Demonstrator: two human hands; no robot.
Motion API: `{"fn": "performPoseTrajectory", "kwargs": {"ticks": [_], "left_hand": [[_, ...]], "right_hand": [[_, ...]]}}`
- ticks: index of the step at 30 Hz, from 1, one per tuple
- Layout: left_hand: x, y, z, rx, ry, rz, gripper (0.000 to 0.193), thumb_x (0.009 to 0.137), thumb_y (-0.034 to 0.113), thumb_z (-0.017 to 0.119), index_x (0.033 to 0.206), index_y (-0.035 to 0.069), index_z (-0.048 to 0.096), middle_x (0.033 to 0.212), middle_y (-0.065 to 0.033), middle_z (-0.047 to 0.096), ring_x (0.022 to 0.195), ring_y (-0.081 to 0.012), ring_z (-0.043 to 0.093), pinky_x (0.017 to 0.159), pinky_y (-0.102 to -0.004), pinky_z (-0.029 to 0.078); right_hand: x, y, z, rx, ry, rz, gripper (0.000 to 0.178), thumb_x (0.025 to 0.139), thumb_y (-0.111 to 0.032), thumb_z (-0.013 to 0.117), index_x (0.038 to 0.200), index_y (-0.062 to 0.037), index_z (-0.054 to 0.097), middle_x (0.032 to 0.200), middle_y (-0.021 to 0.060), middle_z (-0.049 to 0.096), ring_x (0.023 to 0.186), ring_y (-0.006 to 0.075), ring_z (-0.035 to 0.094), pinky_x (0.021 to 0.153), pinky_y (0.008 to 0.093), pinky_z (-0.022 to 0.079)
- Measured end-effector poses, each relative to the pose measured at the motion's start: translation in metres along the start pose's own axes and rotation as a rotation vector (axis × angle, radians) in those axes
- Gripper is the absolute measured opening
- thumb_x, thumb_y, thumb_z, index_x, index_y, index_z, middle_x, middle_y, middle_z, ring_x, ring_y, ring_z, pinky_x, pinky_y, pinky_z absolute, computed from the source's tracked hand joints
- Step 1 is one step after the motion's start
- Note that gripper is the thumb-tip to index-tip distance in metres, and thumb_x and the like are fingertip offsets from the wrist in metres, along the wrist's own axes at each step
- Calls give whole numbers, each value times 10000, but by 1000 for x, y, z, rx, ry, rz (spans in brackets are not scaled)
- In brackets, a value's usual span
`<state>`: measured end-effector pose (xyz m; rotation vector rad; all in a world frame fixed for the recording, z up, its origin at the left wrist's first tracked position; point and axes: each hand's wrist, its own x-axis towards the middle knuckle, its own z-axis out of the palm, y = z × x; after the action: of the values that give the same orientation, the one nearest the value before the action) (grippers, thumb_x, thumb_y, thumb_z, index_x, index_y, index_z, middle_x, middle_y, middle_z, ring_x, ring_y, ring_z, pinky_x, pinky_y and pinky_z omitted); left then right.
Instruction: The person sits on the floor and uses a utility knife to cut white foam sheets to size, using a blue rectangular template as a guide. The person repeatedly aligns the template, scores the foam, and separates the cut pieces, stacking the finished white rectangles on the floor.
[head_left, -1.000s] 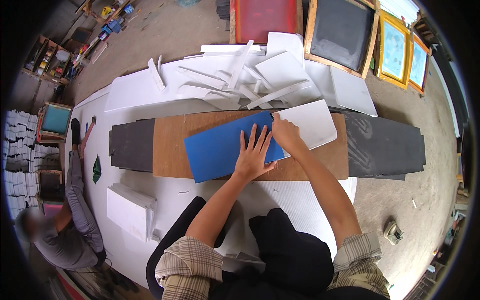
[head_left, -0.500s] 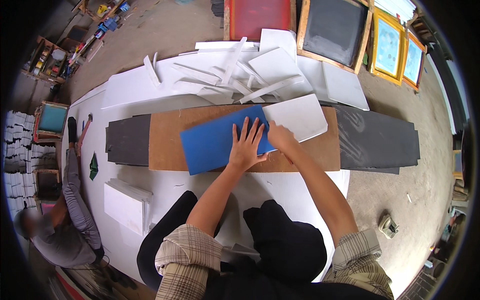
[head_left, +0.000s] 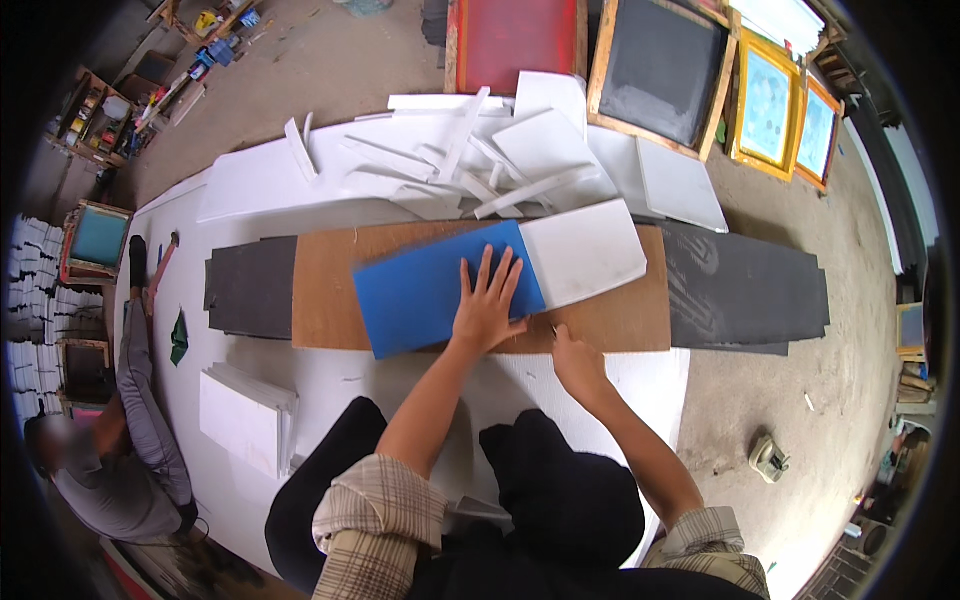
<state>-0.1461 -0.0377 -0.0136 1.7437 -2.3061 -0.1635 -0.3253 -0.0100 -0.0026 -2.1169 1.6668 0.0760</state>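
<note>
A blue rectangular board (head_left: pixel 430 285) lies aslant over a white foam sheet (head_left: pixel 585 250), whose uncovered part shows at the right. My left hand (head_left: pixel 487 305) presses flat on the blue board, fingers spread, near its right edge. My right hand (head_left: pixel 580 362) is closed around a small knife (head_left: pixel 556 329), mostly hidden by the fingers; only its thin tip shows. That hand is at the near edge of the brown board (head_left: pixel 625 320), below the blue board's lower right corner and apart from the white sheet. The brown board lies under both pieces.
Dark grey boards (head_left: pixel 745 290) extend beneath the brown one. White offcut strips (head_left: pixel 465 135) are heaped beyond it; stacked white sheets (head_left: pixel 240 420) lie nearer left. Framed screens (head_left: pixel 660 75) stand at the back right. Another person (head_left: pixel 110 470) sits at the left. A tape dispenser-like object (head_left: pixel 768 460) is on the floor.
My right hand has moved toward me with the knife, from the boundary of the blue board and white sheet to the brown board's near edge. My left hand stays on the blue board.
</note>
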Motion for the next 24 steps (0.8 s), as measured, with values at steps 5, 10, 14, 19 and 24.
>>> {"fn": "performPoseTrajectory", "kwargs": {"ticks": [5,10,14,19,24], "left_hand": [[-3,-4,1,-17,74,0,930,605,428,686,1334,30,269,1414,-135,224,1314,-363,154,1038,-558,125],[2,1,1,-69,60,7,903,617,415,679,1330,33,276,1403,-140,241,1308,-362,169,1037,-554,137],[1,0,2,-46,59,-2,887,610,441,671,1316,47,307,1396,-129,261,1302,-357,193,1034,-554,156],[0,-4,3,-15,63,-14,879,608,445,672,1310,48,321,1396,-124,264,1301,-352,196,1034,-550,161],[3,-1,5,-5,32,-5,884,604,430,684,1313,50,318,1401,-124,256,1298,-352,199,1030,-555,161]], "right_hand": [[52,-18,-42,26,125,-87,205,858,-182,453,995,-34,419,648,210,595,657,380,619,552,504,484],[129,-27,-44,-40,118,-131,221,840,-169,470,998,-23,419,711,218,610,700,388,622,601,487,496],[147,-31,-37,-30,-16,-132,291,823,-174,476,1057,-8,430,771,225,620,710,366,631,620,463,504],[160,-57,-72,190,-358,141,256,804,-121,434,1019,-5,508,828,188,640,702,287,652,716,411,504],[139,-46,-55,75,-252,61,265,816,-152,448,1031,-8,505,916,220,617,866,336,616,762,443,482]]}}
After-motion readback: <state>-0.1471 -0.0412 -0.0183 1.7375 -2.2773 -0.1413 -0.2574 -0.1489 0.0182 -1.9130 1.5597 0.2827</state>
